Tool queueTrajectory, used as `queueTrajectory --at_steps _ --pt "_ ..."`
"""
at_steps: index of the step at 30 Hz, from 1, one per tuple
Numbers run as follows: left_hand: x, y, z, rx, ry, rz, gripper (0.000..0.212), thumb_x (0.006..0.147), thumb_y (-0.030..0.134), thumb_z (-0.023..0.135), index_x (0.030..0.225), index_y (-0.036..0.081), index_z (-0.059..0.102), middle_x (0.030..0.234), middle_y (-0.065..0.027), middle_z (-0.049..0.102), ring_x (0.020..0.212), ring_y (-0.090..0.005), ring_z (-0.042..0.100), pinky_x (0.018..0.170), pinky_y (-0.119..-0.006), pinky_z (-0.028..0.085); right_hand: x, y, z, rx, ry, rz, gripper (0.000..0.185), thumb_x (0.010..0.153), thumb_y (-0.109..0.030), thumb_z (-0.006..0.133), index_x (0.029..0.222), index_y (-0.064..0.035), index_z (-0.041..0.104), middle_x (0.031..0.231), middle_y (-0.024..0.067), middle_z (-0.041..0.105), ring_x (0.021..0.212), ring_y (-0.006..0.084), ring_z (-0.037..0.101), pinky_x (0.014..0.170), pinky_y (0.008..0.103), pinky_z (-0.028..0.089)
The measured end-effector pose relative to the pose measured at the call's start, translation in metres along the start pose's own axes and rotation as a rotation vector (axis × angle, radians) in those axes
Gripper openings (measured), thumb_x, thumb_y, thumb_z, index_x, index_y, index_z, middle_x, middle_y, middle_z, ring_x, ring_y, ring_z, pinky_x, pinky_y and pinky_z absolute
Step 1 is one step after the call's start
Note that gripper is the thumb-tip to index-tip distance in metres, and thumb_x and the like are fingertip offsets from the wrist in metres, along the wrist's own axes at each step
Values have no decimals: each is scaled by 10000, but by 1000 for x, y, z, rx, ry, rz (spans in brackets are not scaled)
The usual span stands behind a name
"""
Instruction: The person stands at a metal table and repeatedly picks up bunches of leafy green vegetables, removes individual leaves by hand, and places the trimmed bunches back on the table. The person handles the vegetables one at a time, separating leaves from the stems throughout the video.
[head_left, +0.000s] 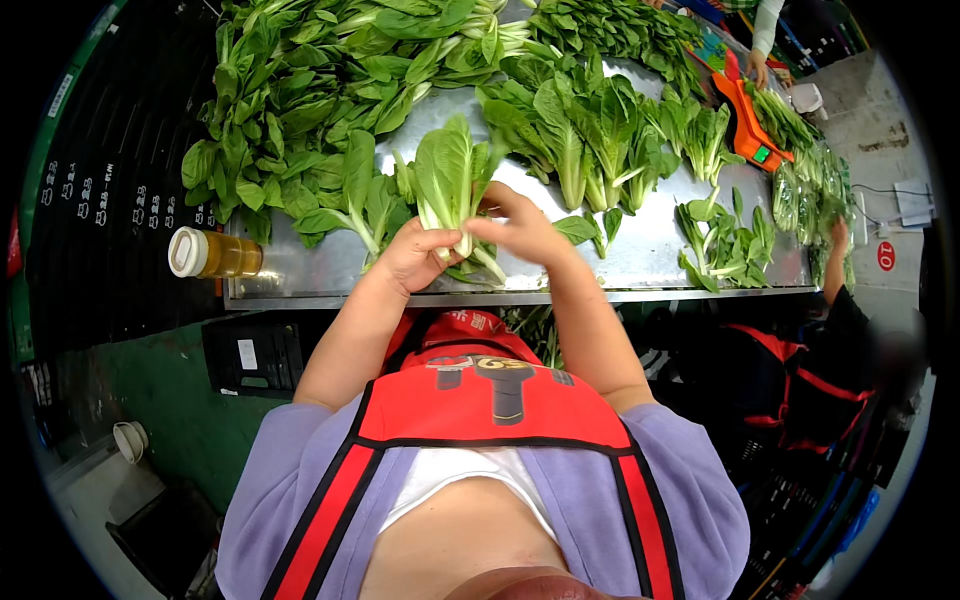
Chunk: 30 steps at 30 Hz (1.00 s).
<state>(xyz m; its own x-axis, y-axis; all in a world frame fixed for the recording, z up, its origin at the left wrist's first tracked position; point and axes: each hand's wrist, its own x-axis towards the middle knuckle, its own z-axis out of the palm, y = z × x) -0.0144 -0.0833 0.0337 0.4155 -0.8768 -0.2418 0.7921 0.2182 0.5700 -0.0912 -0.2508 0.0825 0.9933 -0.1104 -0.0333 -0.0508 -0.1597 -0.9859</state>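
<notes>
My left hand (420, 259) grips a head of leafy greens (448, 176) by its pale base, the leaves pointing away from me. At the right side of that base, the fingers of my right hand (525, 229) touch the stalks; slight blur hides whether they pinch one. Loose stems and leaves (484, 262) lie under my hands on the metal table (322, 274). Beyond my right hand rests a row of romaine-like heads (589, 142). A large heap of darker leafy greens (292, 112) spreads to the left and back.
A lidded jar of amber liquid (225, 253) lies at the table's left corner. Small greens (724, 244) and an orange device with a green display (750, 127) are to the right. Co-workers' hands (757, 69) work near bagged greens (802, 195). Black crates (112, 165) stand left.
</notes>
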Motion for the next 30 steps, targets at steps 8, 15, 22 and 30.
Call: queueTrajectory --at_steps 8,15,22,30 --pt "-6 -2 12 -34 19 71 383 776 -27 542 1156 -17 493 1150 -149 546 1042 -267 540 907 -391 434 -16 117 -78 -1060 789 302 571 663 -243 720 1149 -70 475 1087 159 501 981 332 505 818 393 431" --pt "-2 -11 9 342 93 327 311 783 -36 551 1091 9 531 1052 -89 580 983 -198 557 893 -354 436 -11 120 -110 -980 886 254 526 707 -108 650 1187 -51 443 1066 137 524 914 296 539 761 369 451" --pt "-4 2 -12 -358 228 224 233 789 17 602 990 74 500 831 -42 566 739 -151 556 719 -310 468 -24 16 -61 654 571 123 400 801 -80 570 1170 19 451 1040 107 563 844 175 578 687 313 501" --pt "0 -2 -5 -461 396 145 142 827 119 594 937 48 540 866 -63 606 757 -162 582 698 -303 501 -17 73 -21 600 370 536 220 804 -145 612 986 -39 549 785 3 572 635 66 492 552 190 376"
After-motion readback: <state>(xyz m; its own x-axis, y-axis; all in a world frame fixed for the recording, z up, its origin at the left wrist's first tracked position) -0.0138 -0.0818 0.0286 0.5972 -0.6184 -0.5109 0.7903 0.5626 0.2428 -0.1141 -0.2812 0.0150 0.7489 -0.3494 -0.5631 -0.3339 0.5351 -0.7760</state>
